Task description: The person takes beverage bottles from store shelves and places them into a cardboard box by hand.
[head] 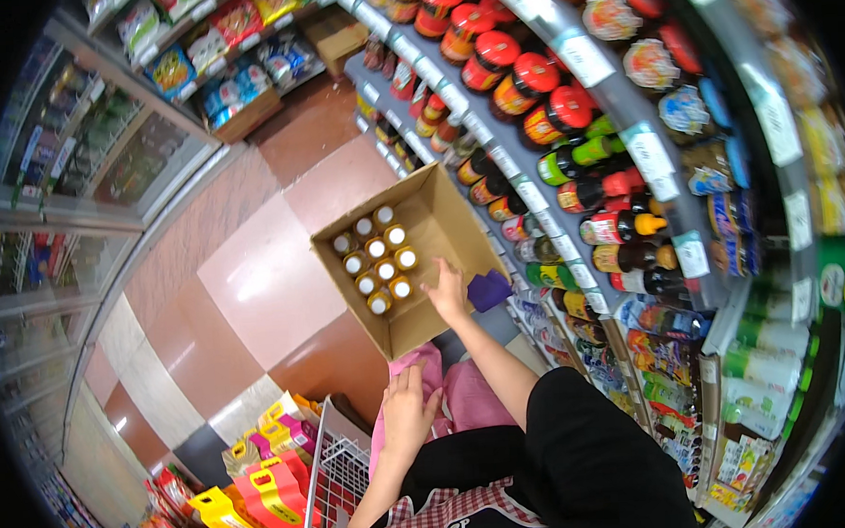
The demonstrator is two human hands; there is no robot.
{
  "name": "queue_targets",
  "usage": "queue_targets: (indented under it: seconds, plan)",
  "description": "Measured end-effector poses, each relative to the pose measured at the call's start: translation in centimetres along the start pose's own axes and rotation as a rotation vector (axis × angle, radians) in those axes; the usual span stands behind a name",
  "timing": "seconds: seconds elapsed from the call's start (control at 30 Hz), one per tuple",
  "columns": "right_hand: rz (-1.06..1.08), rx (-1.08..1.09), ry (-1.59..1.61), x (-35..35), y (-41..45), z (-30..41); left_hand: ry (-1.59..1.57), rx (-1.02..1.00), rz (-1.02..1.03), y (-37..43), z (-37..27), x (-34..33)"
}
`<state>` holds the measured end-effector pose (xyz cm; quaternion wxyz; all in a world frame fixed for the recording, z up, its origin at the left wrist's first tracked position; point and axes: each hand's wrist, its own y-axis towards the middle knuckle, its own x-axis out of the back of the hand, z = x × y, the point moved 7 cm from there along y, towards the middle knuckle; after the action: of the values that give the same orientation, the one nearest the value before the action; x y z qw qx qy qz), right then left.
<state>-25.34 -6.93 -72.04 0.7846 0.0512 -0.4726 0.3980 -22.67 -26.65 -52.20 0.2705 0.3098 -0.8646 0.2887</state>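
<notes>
An open cardboard box (431, 217) stands on the floor before me. Several small bottles or jars with white caps (385, 269) fill its left part in close rows; the right part shows bare cardboard. My right hand (447, 290) reaches over the near side of the box, fingers spread, with nothing in it. Beside it, a purple piece (490, 289), perhaps cloth or paper, lies at the box's right corner. My left hand (408, 407) is empty and stretched out flat over the pink trousers (440, 388) on my legs, with the thumb apart.
Grocery shelves (526, 187) hold red-lidded sauce jars (497, 48) and bottles close on the right. At lower left stands a white wire rack (336, 469) beside bagged goods (277, 490). Glass-doored coolers (100, 130) line the left; snack shelves (224, 30) stand beyond the tiled floor (250, 259).
</notes>
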Motion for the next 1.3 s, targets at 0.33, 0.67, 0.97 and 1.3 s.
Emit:
queue_targets:
  seconds: [0.33,0.67,0.97,1.3]
  plan:
    - [-0.234,0.147,0.479,19.8,-10.8,1.5,-0.027,-0.35,-0.037,0.8,-12.3,-0.2]
    - [-0.349,0.213,0.799,38.9,-22.8,-0.4,-0.241,-0.712,-0.05,-3.8,-29.4,-0.5]
    - [-0.51,0.232,0.787,49.3,-35.3,-4.3,-0.404,-1.23,0.022,-15.4,-47.4,4.4]
    - [-0.615,0.262,0.825,52.3,-45.1,-6.7,-0.323,-1.541,0.195,-18.5,-68.8,2.3]
